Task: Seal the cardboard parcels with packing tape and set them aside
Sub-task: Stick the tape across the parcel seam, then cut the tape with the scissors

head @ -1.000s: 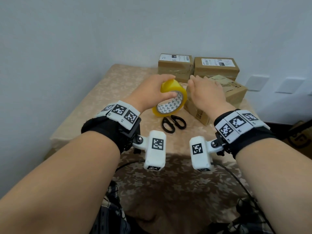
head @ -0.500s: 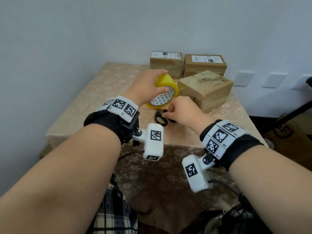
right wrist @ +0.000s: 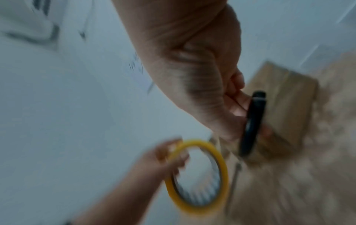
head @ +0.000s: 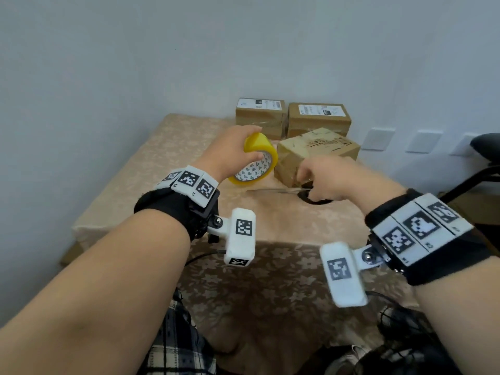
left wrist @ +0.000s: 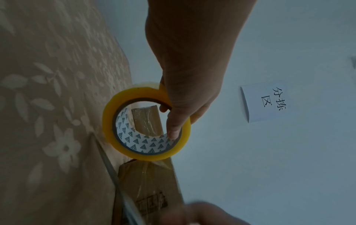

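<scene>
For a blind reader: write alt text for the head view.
The left hand holds up a yellow tape roll while the right hand grips black scissors beside a cardboard parcel on a beige table. Two labelled parcels stand behind.

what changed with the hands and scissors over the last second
The right hand left the nearest cardboard parcel, dropped toward the table and took hold of the black-handled scissors, which had lain loose on the floral tablecloth. The left hand kept gripping the yellow roll of packing tape; all three parcels stayed put.
</scene>
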Motion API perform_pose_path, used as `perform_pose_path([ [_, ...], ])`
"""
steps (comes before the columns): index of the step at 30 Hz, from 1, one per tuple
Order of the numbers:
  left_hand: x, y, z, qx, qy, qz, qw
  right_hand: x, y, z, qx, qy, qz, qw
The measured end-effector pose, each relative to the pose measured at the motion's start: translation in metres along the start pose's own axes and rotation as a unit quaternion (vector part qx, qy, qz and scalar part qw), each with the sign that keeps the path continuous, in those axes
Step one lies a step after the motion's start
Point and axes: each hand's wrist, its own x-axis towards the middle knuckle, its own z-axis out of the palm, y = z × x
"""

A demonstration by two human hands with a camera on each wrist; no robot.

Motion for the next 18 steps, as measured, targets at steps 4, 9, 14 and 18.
perform_pose_path([
  [4, -0.004, 0.006, -0.002, -0.020, -0.002, -0.022, 1.000, -0.024, 0.036, -0.033, 0.070, 0.002, 0.050, 0.996],
  [9, -0.005, 0.013, 0.000, -0.023, -0.011, -0.034, 0.999, 0.012, 0.037, -0.026, 0.238, 0.209, 0.073, 0.946],
  [14, -0.006, 0.005, 0.005, -0.018, -0.013, -0.030, 0.999, 0.051, 0.009, -0.008, 0.172, 0.267, 0.089, 0.944],
  [18, -0.005, -0.001, 0.009, -0.037, -0.016, -0.024, 0.999, 0.074, 0.001, -0.003, 0.074, 0.226, 0.104, 0.966],
])
